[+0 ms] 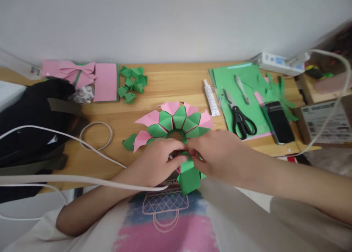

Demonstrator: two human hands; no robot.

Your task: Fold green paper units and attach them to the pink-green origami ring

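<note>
On the left side of the wooden table (170, 81) there is a black bag (33, 109), and near it a white cable (96, 146) makes one loop. On the right, a phone (279, 121) lies with its dark screen upward. Behind it, close to the pale wall (176, 24), stands a white power strip (277, 63). A cardboard box (326, 123) with a printed label is just beside the phone.

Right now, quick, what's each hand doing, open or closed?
Left hand: closed, fingers curled, holding the pink-and-green paper ring.
Right hand: closed, pinching the same ring.
</note>
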